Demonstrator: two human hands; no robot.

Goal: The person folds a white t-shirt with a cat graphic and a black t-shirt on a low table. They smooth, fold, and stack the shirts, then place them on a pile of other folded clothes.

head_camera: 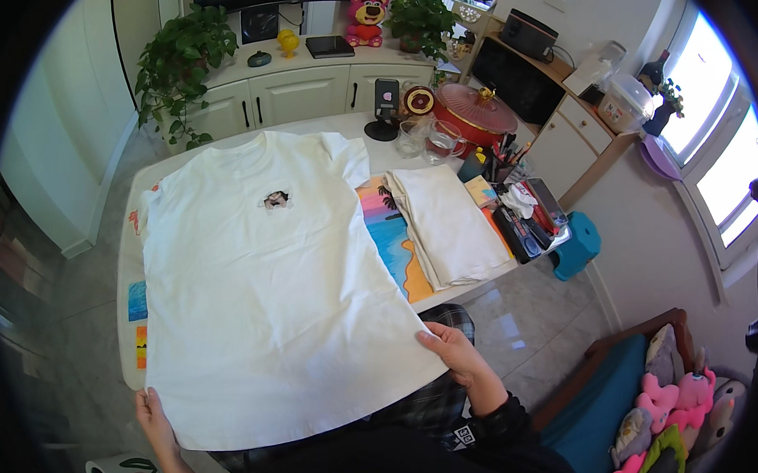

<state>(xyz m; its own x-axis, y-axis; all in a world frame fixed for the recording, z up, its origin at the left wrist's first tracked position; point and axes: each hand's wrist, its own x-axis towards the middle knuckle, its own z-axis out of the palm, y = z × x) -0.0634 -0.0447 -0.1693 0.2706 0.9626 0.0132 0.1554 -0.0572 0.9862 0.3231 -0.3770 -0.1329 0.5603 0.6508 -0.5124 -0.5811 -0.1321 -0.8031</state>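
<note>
A white T-shirt (269, 282) with a small picture on its chest lies spread over the table, its neck away from me and its lower hem hanging over the near edge. My left hand (153, 417) pinches the hem's left corner. At the right corner, my right hand (453, 351) grips the hem with the thumb on top. To the right of the shirt, a folded white cloth (449, 227) rests partly on a painted beach picture (382, 243).
Glass cups (440, 141), a phone on a stand (386, 107) and a red lidded pot (476, 114) stand at the table's far right. A pen holder (503, 162) and boxes crowd the right edge. A blue stool (578, 245) stands beyond; a sofa with plush toys (663, 401) is at lower right.
</note>
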